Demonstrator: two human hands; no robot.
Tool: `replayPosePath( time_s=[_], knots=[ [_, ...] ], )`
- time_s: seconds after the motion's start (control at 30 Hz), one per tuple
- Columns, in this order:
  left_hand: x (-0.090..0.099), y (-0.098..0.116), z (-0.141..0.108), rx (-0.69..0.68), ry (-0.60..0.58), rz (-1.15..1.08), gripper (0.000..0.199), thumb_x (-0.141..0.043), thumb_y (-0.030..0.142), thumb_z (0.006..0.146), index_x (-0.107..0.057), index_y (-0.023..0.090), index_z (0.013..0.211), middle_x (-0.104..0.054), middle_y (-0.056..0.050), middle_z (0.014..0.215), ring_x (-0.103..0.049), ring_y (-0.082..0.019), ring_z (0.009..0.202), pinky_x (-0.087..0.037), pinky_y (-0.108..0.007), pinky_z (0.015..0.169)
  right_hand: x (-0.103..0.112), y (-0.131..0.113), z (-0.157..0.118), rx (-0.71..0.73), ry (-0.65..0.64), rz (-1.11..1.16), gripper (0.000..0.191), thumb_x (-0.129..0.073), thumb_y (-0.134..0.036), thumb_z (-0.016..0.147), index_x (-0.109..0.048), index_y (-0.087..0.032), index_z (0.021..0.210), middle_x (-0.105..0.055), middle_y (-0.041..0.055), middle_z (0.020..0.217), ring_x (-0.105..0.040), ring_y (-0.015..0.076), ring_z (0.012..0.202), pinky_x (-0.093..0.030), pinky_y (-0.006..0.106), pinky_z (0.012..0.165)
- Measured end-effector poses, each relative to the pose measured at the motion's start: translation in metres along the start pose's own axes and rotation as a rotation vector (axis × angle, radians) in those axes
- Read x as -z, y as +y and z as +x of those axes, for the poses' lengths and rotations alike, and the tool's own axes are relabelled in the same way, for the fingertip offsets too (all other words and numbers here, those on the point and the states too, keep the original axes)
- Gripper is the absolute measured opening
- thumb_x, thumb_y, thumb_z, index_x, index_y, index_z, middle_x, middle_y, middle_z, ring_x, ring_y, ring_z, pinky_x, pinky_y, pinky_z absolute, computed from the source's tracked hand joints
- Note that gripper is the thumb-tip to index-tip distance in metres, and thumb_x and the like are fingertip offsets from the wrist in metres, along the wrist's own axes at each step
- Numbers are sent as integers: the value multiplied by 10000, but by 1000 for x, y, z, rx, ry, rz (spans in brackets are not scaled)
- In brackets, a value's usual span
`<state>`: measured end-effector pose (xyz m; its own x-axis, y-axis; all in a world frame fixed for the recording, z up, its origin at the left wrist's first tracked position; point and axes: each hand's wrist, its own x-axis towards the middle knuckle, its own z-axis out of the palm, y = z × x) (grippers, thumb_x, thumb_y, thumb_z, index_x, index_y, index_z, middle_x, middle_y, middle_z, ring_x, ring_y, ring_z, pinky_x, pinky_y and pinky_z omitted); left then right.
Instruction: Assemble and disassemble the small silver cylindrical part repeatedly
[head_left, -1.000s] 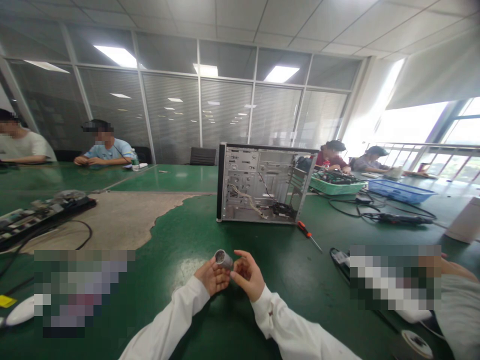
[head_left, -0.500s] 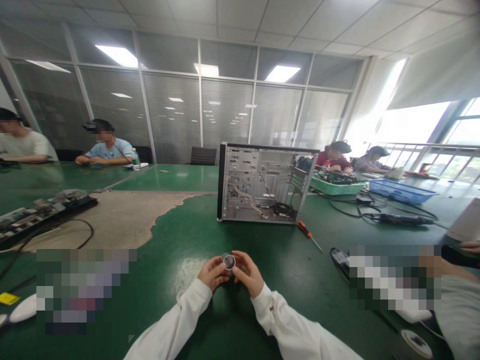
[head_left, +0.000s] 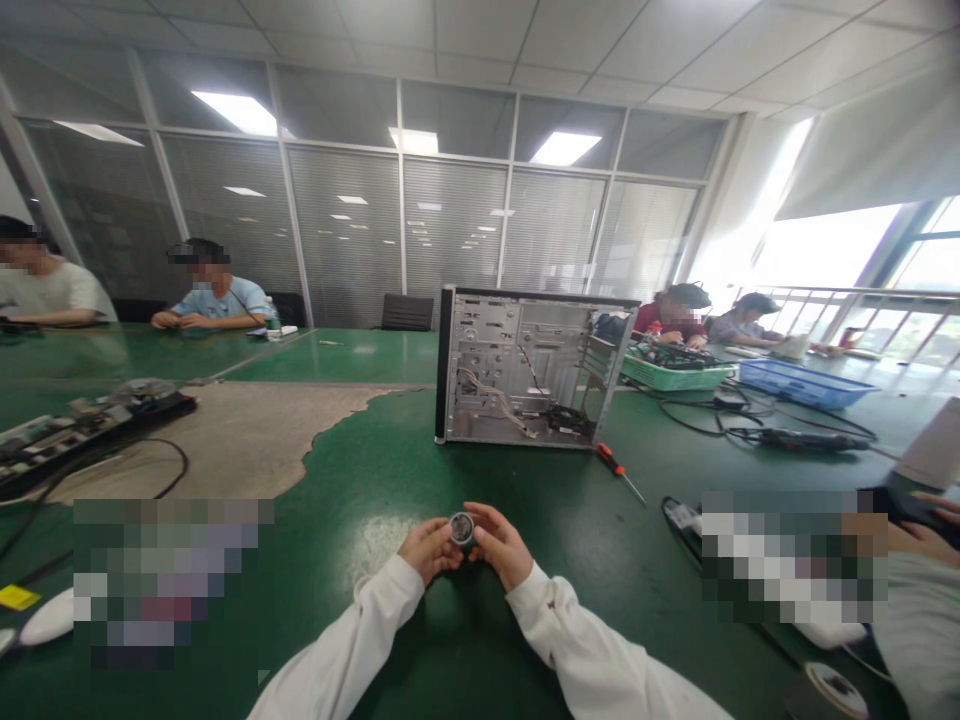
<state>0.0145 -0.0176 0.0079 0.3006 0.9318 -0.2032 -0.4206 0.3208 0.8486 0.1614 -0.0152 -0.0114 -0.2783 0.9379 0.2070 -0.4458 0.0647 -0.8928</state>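
Between my two hands is a small round container (head_left: 462, 528) with a pale rim and small dark bits showing inside; what they are is too small to tell. My left hand (head_left: 429, 549) pinches its left side with closed fingers. On the other side, my right hand (head_left: 503, 546) has its thumb and fingers closed around the right edge. Both hands are just above the green table (head_left: 375, 460). Beyond them stands an opened computer case (head_left: 525, 370), upright, its metal inside and loose cables facing me. An orange-handled screwdriver (head_left: 611, 460) lies at the case's lower right corner.
A green basket of parts (head_left: 675, 375) and a blue basket (head_left: 806, 382) stand at the right back, near black cables (head_left: 817, 438). A power strip (head_left: 97, 425) lies left. A roll of tape (head_left: 829, 690) is at the lower right, beside another person's arm (head_left: 919, 600).
My hands and the round container have shifted slightly to the right, and the container is tilted a little differently. At the right edge, the other person's hand has moved.
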Motion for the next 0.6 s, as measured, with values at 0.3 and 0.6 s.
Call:
replayPosePath(
  time_s=[0.3, 0.6],
  knots=[
    [0, -5, 8, 26, 61, 65, 300, -644, 342, 615, -488, 105, 712, -573, -15, 458, -536, -111, 351, -415, -186, 328, -5, -9, -3, -82, 60, 101, 343, -686, -238, 576, -567, -158, 888, -616, 41, 819, -568, 131, 660, -435, 227, 516],
    [-4, 7, 3, 111, 133, -30, 347, -480, 432, 731, -514, 88, 706, -563, -24, 472, -530, -96, 372, -406, -185, 362, -4, -13, -4, -202, 102, 355, 328, -699, -204, 564, -578, -132, 861, -637, 62, 767, -602, 168, 686, -457, 345, 682]
  ],
)
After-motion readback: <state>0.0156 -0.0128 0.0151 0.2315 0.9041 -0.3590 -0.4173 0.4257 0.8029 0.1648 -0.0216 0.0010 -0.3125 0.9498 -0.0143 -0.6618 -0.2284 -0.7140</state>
